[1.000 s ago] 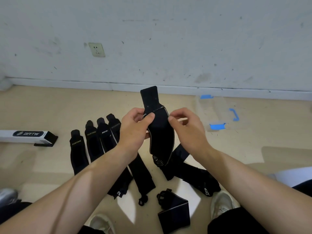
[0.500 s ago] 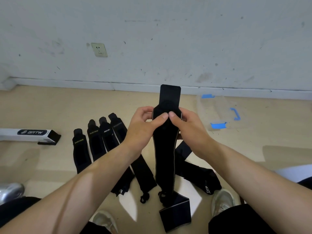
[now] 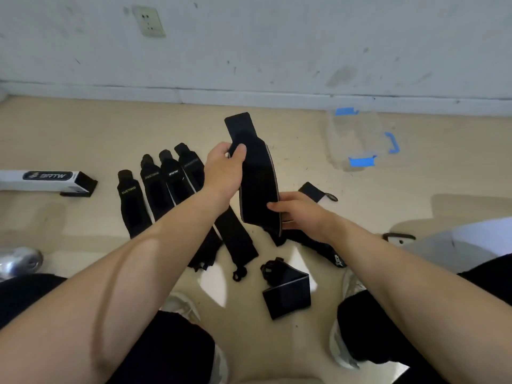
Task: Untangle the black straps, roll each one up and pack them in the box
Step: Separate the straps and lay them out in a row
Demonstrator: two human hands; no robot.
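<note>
I hold one black strap (image 3: 256, 178) up above the floor. My left hand (image 3: 224, 167) pinches its narrow upper end, and my right hand (image 3: 302, 214) grips its lower folded end from the right. Several black straps (image 3: 155, 189) lie side by side on the floor to the left, partly behind my left forearm. Another strap (image 3: 315, 245) lies under my right wrist. A folded strap piece (image 3: 288, 292) rests between my shoes. A clear plastic box (image 3: 357, 137) with blue clips stands at the back right near the wall.
A white bar (image 3: 47, 180) with a BRTW label lies on the floor at far left. A shiny metal object (image 3: 19, 259) sits at the left edge. The wall with a socket (image 3: 148, 20) bounds the far side. My legs and shoes fill the bottom.
My right hand has slid from the top of the strap down to its lower end, which now hangs clear of the floor. The camera has tilted downward.
</note>
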